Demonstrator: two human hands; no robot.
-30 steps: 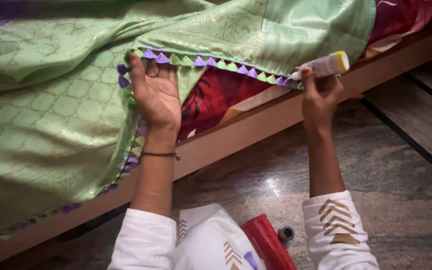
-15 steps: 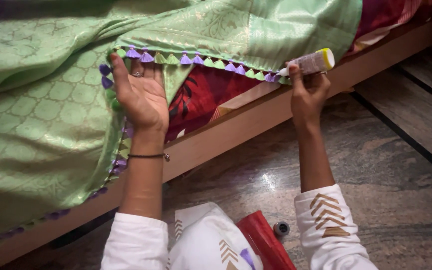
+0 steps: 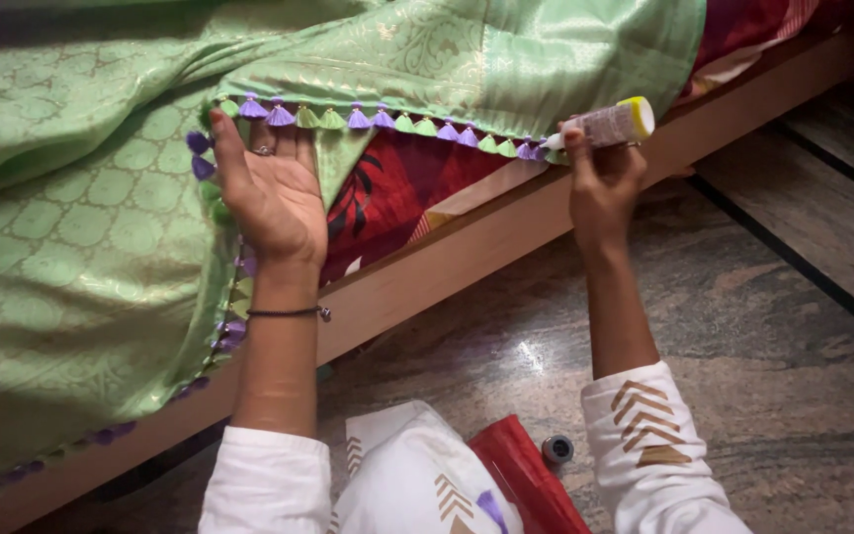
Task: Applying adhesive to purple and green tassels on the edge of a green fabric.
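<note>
Green patterned cloth [image 3: 81,247] covers the left half of view, draped over the bed edge [image 3: 467,252] and hanging down toward the floor [image 3: 743,326]. Its hem carries a row of small tassels [image 3: 387,121], alternating purple and green, running from upper left to centre right; more tassels follow the hem down the left side.

My left hand [image 3: 269,193] is palm-up and open, fingers spread flat under the cloth corner, fingertips tucked behind the tassel row. Nothing is clamped in it; it only props the hem. A ring sits on one finger, a thin dark bracelet [image 3: 289,312] on the wrist.

Between my hands, a red sheet [image 3: 397,188] with a dark leaf print shows beneath the cloth, lying on the bed. The bed edge is a pale wooden board running diagonally from lower left to upper right.

My right hand [image 3: 600,183] is closed around a small bottle [image 3: 610,124]: cylindrical, speckled grey-brown label round the body, yellow base end pointing right, white nozzle pointing left. Nozzle tip touches the tassel row at its right end. The hands are well apart.

Bottom centre: my white sleeves with gold chevrons, a red roll-shaped package [image 3: 526,475] on the floor, and a small round grey cap [image 3: 556,450] just beside it. The floor is mottled grey stone.
</note>
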